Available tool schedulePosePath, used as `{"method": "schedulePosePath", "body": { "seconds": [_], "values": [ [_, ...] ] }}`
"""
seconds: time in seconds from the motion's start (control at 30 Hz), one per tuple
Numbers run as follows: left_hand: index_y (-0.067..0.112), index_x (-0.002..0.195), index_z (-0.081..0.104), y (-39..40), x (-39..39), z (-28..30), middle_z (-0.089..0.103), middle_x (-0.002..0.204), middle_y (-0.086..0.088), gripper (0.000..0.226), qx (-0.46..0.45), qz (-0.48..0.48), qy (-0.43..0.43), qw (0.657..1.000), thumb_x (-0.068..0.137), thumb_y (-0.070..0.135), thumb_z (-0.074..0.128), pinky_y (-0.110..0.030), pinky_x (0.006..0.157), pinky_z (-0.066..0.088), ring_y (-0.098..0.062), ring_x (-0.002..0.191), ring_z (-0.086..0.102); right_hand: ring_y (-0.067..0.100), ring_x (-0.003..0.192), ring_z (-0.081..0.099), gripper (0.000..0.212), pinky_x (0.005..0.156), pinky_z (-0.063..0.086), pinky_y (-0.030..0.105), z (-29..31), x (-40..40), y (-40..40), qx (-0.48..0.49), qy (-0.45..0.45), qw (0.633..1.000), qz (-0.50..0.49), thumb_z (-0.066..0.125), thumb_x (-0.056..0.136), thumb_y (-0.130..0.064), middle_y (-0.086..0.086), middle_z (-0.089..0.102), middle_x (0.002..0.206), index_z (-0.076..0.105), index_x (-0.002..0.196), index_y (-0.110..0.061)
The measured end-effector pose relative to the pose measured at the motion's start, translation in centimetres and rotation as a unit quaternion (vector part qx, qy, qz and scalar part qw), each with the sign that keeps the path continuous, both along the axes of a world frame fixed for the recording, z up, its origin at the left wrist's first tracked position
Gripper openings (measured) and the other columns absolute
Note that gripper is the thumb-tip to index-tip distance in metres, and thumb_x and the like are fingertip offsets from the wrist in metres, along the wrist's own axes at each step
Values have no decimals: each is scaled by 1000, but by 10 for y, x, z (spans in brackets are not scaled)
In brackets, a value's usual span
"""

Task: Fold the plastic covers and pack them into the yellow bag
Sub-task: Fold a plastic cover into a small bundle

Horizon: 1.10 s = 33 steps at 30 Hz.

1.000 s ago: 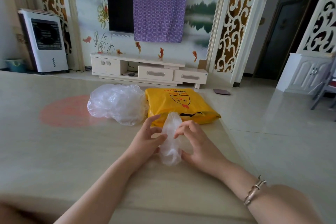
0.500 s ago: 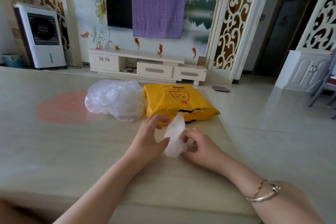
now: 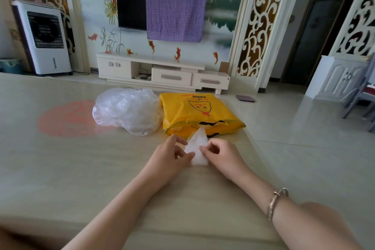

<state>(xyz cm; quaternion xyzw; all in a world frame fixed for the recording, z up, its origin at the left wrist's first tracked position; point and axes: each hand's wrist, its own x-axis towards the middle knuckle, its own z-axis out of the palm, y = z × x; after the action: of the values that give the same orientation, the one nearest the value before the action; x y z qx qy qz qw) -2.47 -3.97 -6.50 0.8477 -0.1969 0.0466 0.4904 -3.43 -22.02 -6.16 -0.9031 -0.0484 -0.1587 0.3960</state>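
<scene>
A small clear plastic cover (image 3: 197, 146), folded into a narrow triangle, lies on the beige table (image 3: 60, 168) between my hands. My left hand (image 3: 170, 157) pinches its lower left edge. My right hand (image 3: 222, 153) pinches its right edge, fingers curled. Just beyond the triangle's tip lies the yellow bag (image 3: 198, 113), flat, with a cartoon face print. A loose heap of clear plastic covers (image 3: 126, 110) sits to the left of the bag, touching it.
The table's right edge (image 3: 255, 148) runs close past the yellow bag and my right forearm. A round pink patch (image 3: 67, 118) marks the tabletop on the left. Beyond the table are a TV stand (image 3: 162, 74) and a white air cooler (image 3: 43, 36).
The cover was a taller, looser strip held upright; it is now folded down into a compact triangle near the table. Both hands moved slightly toward the yellow bag.
</scene>
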Motion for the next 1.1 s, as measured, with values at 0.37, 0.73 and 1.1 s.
{"method": "schedulePosePath", "body": {
  "seconds": [0.37, 0.73, 1.1],
  "values": [
    [25, 106, 51, -4, 14, -4, 73, 83, 8, 30, 6, 76, 65, 995, 82, 25, 69, -35, 84, 51, -16, 90, 64, 0, 76, 49, 18, 69, 38, 9, 7, -11, 5, 12, -79, 995, 64, 66, 83, -1, -7, 55, 83, 56, 84, -17],
    [23, 112, 56, -3, 6, 5, 75, 89, -3, 28, -128, 27, 135, 982, 87, 19, 68, -28, 66, 44, -15, 65, 56, 9, 109, 48, 33, 93, 41, 26, -6, -5, 2, -161, -30, 982, 94, 62, 74, -33, -11, 57, 108, 64, 106, -28],
    [31, 107, 58, 0, -2, -2, 61, 104, 18, 48, -63, -39, -35, 997, 60, 35, 66, -11, 70, 37, 1, 80, 47, 6, 90, 57, 17, 72, 45, 18, -5, -5, 1, -47, -11, 997, 65, 67, 83, -21, -10, 60, 94, 57, 90, -33]
  ]
}}
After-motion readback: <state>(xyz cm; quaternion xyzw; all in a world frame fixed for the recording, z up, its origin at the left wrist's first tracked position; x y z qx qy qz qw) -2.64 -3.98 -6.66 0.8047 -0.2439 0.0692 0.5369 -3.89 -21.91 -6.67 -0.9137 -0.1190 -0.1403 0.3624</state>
